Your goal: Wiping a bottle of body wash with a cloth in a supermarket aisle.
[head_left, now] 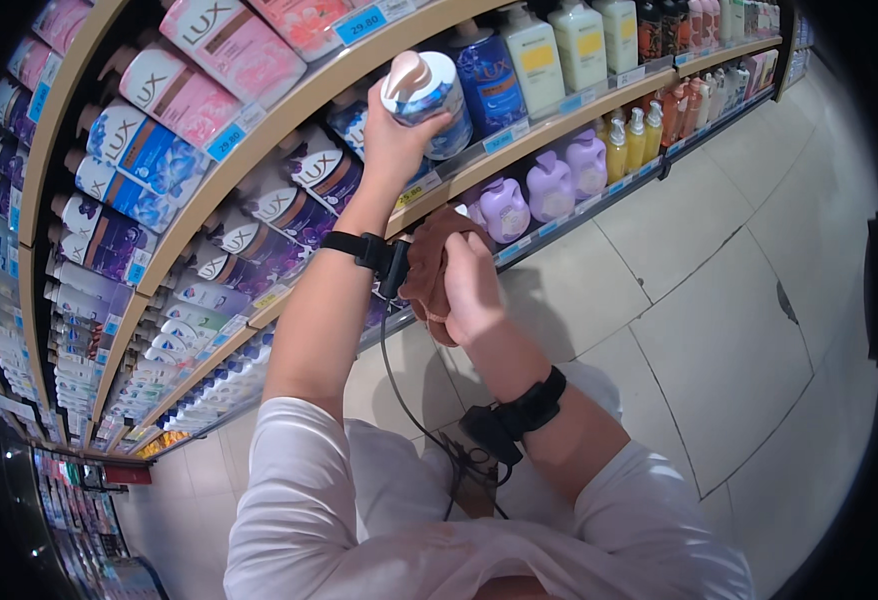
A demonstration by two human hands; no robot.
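Note:
My left hand (397, 150) grips a white and blue pump bottle (446, 122) by its upper part, at the front edge of the shelf. The bottle tilts, with its pale pump head turned toward me. A dark blue pump bottle (486, 78) stands just to its right. Lower down, my right hand (474, 285) is closed around a bunched brown cloth (431, 270). The cloth hangs close to my left wrist, in front of the lower shelf. My right fingers are partly hidden by its folds.
Shelves packed with pump bottles curve along the left and far side; a wooden shelf edge (379, 52) carries price tags. Lilac bottles (551, 188) and yellow pump bottles (635, 138) line the lower shelf. Straps circle both forearms, and a black cable (389, 372) hangs between them above the tiled floor (699, 330).

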